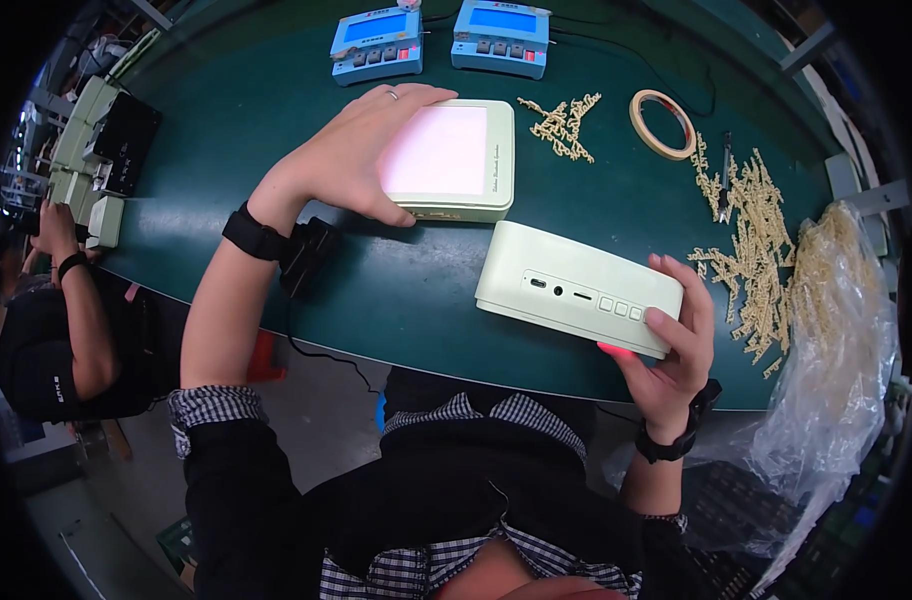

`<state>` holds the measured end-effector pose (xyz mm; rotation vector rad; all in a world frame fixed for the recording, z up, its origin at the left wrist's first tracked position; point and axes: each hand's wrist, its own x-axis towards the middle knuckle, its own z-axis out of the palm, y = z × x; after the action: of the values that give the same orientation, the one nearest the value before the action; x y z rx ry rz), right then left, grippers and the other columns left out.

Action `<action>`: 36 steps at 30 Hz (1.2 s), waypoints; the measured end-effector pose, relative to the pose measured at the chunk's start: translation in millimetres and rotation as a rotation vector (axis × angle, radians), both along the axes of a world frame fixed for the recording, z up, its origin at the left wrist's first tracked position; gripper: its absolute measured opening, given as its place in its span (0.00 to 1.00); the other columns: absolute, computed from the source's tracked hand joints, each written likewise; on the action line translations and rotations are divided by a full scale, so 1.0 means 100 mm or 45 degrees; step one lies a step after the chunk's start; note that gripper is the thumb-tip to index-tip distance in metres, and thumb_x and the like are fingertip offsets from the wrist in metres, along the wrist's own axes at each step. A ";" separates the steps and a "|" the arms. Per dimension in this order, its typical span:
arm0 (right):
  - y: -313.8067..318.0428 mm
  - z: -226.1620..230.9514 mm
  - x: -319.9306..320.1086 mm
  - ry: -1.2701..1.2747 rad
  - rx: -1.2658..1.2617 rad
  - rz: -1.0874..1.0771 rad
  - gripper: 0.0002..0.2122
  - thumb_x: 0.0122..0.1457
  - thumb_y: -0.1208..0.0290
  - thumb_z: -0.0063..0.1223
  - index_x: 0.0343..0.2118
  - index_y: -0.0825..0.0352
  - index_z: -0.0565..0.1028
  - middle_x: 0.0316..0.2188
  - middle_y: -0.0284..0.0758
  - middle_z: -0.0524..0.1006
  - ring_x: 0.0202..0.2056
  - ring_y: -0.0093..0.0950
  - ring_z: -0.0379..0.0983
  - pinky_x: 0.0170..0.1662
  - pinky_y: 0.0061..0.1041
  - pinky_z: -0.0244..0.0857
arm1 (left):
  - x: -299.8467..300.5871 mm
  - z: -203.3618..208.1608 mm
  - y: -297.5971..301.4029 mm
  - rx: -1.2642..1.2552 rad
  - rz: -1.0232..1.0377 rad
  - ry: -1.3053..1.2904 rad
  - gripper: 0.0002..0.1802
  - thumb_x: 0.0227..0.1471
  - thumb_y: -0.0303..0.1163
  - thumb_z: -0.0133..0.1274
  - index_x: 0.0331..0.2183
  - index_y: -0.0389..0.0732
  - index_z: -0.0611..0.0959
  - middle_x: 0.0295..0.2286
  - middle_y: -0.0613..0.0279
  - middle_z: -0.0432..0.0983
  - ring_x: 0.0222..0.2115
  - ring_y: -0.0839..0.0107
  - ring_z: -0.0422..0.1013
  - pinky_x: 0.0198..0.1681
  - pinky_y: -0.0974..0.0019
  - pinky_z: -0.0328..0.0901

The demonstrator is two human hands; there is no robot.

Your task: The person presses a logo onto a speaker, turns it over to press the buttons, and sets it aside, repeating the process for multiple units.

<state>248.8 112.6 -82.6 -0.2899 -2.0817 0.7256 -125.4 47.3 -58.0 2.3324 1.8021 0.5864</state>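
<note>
My left hand grips a pale green box-shaped speaker by its left side. The thumb lies along the near edge and the fingers reach over the far edge. This speaker rests face up, its front panel glowing pinkish white. Closer to me, a second pale green speaker is turned so that its side with ports and square buttons shows. My right hand holds it at its right end, fingers on the upper side and thumb below. Red light falls on that thumb. The second speaker's front is hidden.
Two blue testers with screens stand at the back. Tan small parts, a tape roll and a pen lie right, beside a clear plastic bag. Another person's arm is at left, near pale devices.
</note>
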 end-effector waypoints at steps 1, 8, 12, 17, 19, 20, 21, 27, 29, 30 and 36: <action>0.01 0.00 0.02 -0.018 0.035 0.016 0.27 0.44 0.76 0.71 0.49 0.59 0.72 0.54 0.52 0.66 0.51 0.46 0.70 0.48 0.37 0.70 | -0.01 -0.01 0.00 0.020 -0.011 0.015 0.62 0.21 0.50 0.66 0.60 0.38 0.63 0.54 0.48 0.64 0.53 0.53 0.62 0.57 0.56 0.57; 0.04 0.06 0.05 -0.136 0.097 0.008 0.30 0.46 0.74 0.69 0.52 0.55 0.68 0.55 0.52 0.65 0.52 0.49 0.69 0.48 0.41 0.70 | -0.31 -0.15 -0.04 0.005 -0.138 -1.200 0.54 0.37 0.62 0.55 0.60 0.39 0.65 0.55 0.51 0.64 0.55 0.58 0.62 0.59 0.58 0.56; 0.02 0.08 0.03 -0.148 0.100 -0.007 0.30 0.46 0.74 0.69 0.52 0.55 0.68 0.56 0.52 0.64 0.52 0.49 0.69 0.49 0.41 0.69 | -0.40 -0.29 -0.06 -0.034 -0.002 -1.697 0.43 0.50 0.60 0.42 0.58 0.39 0.68 0.53 0.54 0.68 0.53 0.62 0.65 0.58 0.61 0.57; 0.02 0.00 -0.04 -0.017 0.036 0.002 0.30 0.44 0.75 0.70 0.52 0.56 0.68 0.57 0.53 0.64 0.52 0.48 0.69 0.50 0.42 0.69 | -0.41 -0.43 0.00 -0.072 0.245 -1.784 0.34 0.60 0.53 0.31 0.56 0.40 0.71 0.47 0.58 0.74 0.47 0.69 0.69 0.54 0.67 0.59; 0.01 0.01 -0.04 0.030 0.013 0.003 0.31 0.44 0.76 0.70 0.52 0.56 0.68 0.57 0.53 0.63 0.52 0.48 0.69 0.50 0.42 0.69 | -0.40 -0.43 0.00 -0.087 0.267 -1.778 0.33 0.61 0.52 0.29 0.56 0.40 0.71 0.46 0.59 0.75 0.46 0.71 0.70 0.53 0.68 0.60; 0.01 0.05 -0.04 -0.036 0.022 0.006 0.32 0.43 0.76 0.70 0.53 0.56 0.67 0.57 0.53 0.63 0.52 0.48 0.69 0.50 0.42 0.69 | -0.40 -0.43 -0.01 -0.087 0.272 -1.766 0.33 0.62 0.52 0.29 0.56 0.40 0.72 0.45 0.60 0.75 0.46 0.71 0.70 0.52 0.68 0.60; 0.01 0.09 -0.02 -0.102 0.032 0.009 0.33 0.43 0.77 0.70 0.53 0.55 0.67 0.57 0.53 0.63 0.52 0.48 0.69 0.50 0.42 0.69 | -0.41 -0.44 -0.01 -0.087 0.277 -1.753 0.33 0.62 0.52 0.29 0.55 0.40 0.72 0.44 0.61 0.76 0.45 0.72 0.71 0.52 0.69 0.60; 0.06 0.08 0.07 -0.166 0.074 0.067 0.35 0.41 0.79 0.70 0.54 0.54 0.66 0.57 0.52 0.64 0.53 0.47 0.68 0.50 0.41 0.69 | -0.40 -0.44 -0.01 -0.080 0.275 -1.719 0.32 0.62 0.51 0.29 0.55 0.40 0.73 0.43 0.61 0.76 0.44 0.72 0.71 0.51 0.69 0.60; 0.05 0.13 0.05 -0.184 0.074 0.052 0.35 0.40 0.81 0.70 0.53 0.54 0.67 0.57 0.52 0.65 0.53 0.46 0.68 0.50 0.41 0.69 | -0.39 -0.43 -0.02 -0.087 0.267 -1.719 0.32 0.62 0.51 0.29 0.55 0.40 0.73 0.43 0.61 0.77 0.44 0.72 0.72 0.51 0.69 0.61; 0.03 0.14 0.04 -0.193 0.073 0.043 0.35 0.39 0.82 0.70 0.53 0.54 0.67 0.56 0.52 0.65 0.53 0.46 0.68 0.50 0.40 0.68 | -0.38 -0.43 -0.02 -0.091 0.263 -1.719 0.32 0.62 0.50 0.29 0.55 0.39 0.73 0.42 0.61 0.77 0.44 0.72 0.72 0.51 0.69 0.61; -0.04 0.27 -0.06 -0.290 0.069 -0.059 0.27 0.41 0.75 0.69 0.47 0.54 0.74 0.56 0.51 0.66 0.54 0.47 0.67 0.55 0.44 0.62 | -0.37 -0.48 -0.03 -0.092 0.268 -1.691 0.31 0.62 0.49 0.30 0.54 0.39 0.73 0.42 0.61 0.77 0.44 0.72 0.72 0.51 0.69 0.61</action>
<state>242.4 108.7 -55.5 -0.4045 -2.2973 0.6311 -162.3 44.5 -105.8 1.0613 1.2681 1.5360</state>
